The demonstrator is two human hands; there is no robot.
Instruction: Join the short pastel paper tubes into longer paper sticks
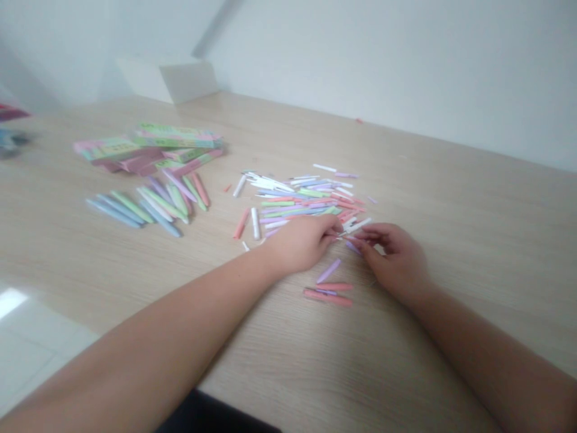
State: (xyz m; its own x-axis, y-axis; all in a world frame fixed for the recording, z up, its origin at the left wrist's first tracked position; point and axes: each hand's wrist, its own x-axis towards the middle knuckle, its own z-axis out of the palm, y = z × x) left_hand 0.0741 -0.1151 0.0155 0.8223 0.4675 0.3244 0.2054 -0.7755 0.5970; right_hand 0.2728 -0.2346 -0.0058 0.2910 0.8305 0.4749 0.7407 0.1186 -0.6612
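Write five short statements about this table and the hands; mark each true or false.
1. The left hand and right hand meet at the near edge of the pile of pen parts. True.
2. The whole pens lie right of the pile. False: they lie in a row to its left.
3. Flat boxes are stacked behind those pens. True.
4. The table is glass. False: it is light wood.
5. A few pink pieces lie apart, near the wrists. True.
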